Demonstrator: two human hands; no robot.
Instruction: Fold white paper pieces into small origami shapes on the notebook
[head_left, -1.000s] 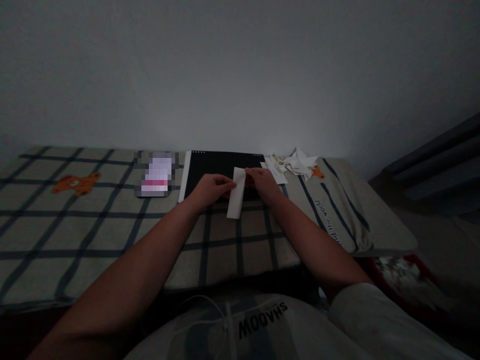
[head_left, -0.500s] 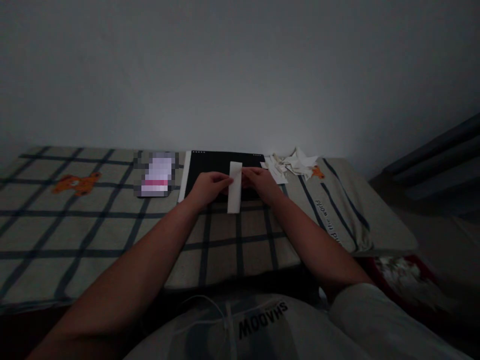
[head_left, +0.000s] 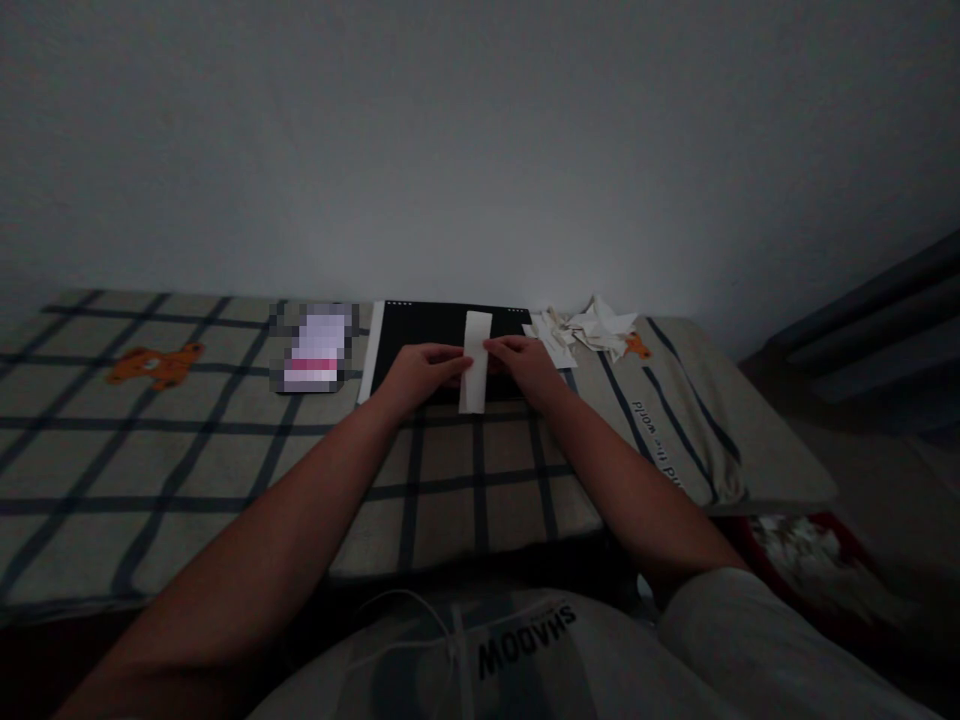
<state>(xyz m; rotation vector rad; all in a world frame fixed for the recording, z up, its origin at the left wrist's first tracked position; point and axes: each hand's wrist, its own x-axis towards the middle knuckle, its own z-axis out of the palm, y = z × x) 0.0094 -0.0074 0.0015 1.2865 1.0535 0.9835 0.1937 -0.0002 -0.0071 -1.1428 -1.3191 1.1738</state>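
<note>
A narrow white paper strip [head_left: 475, 362] stands lengthwise between my hands, over the near edge of a black pad [head_left: 442, 330]. My left hand [head_left: 421, 372] pinches its left edge. My right hand [head_left: 525, 365] pinches its right edge. Both hands are closed on the strip, fingertips close together at its middle. The strip's lower end reaches the checked cloth [head_left: 225, 450] that covers the table.
A pile of white paper scraps [head_left: 589, 328] lies right of the black pad. A small blurred-out card or booklet [head_left: 315, 348] lies left of it. An orange bear print [head_left: 154, 365] marks the cloth at far left. The table's right edge [head_left: 787, 480] drops off. A grey wall rises behind.
The paper strip has moved away from me, up onto the black pad, and turned from tilted to nearly straight. Both hands moved with it.
</note>
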